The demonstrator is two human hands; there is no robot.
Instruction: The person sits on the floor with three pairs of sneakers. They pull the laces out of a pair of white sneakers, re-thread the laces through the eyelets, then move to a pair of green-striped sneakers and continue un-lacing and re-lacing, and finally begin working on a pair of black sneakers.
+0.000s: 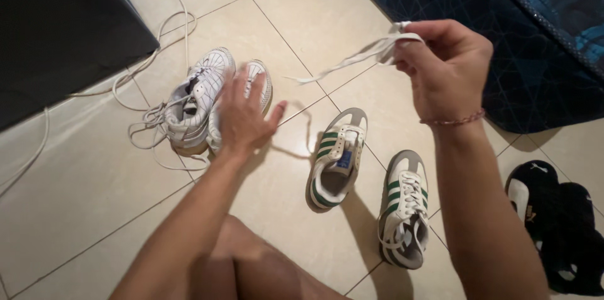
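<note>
Shoelace (371,54), white and flat, hangs from the right hand (447,73), which is raised above the tiled floor (82,193) with its grip pinched together on a bunched loop of the lace near the fingertips; the loose end trails off to the left in the air, and a thin length seems to drop toward the floor beside the unlaced green-striped sneaker (336,158). That shoe lies with its tongue pulled open and no lace through its eyelets, while its mate, the laced green-striped sneaker (404,212), lies just beside it to the right. The lace looks light, soft and limp, so it should fold and twist freely and carry no shape of its own; I judge it best held near a stiff tip, where it can be steered, since the woven middle would slide through loose fingers. The left hand (242,114) is spread open, fingers apart and holding nothing, resting on or just over a pair of white sneakers (201,101) whose own laces spill onto the floor. A white cable (154,35) runs along the tiles past a dark cabinet (56,23). Black slippers (553,224) lie at the right edge, and a blue patterned cloth (503,16) covers the upper right.
</note>
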